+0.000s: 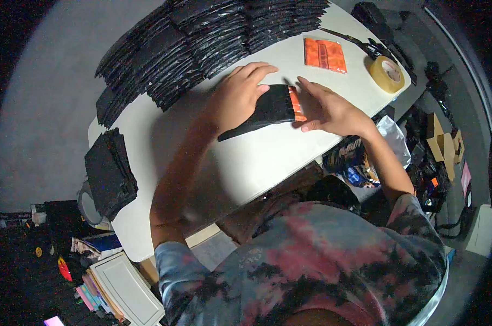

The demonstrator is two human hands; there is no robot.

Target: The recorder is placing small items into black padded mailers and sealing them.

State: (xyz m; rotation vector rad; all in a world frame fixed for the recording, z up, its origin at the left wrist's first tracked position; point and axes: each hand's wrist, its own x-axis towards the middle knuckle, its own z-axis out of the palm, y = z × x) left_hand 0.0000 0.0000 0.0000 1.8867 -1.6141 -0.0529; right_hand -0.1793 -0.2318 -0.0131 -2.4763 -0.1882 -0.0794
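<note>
- A pile of black squares (111,173) sits at the counter's left end, by the edge, well apart from the hands.
- Rows of black bags (202,38) overlap like shingles across the far side of the counter (257,157), so each stays easy to lift off.
- The left hand (239,96) lies flat on a black pouch (267,108) in the middle of the counter, fingers spread and pressing down rather than gripping; this looks meant to pin the pouch so it cannot slide.
- An orange packet (296,104) sticks out of the pouch's right end, partly inside it.
- The right hand (327,108) is just beside that end, fingers extended and loosely open, tips touching the packet, seemingly guiding it; no closed grasp shows.
- A second orange packet (325,54) lies alone farther back, near the right hand.
- A tape roll (387,73) rests at the counter's far right corner, beside dark tools (365,43).
</note>
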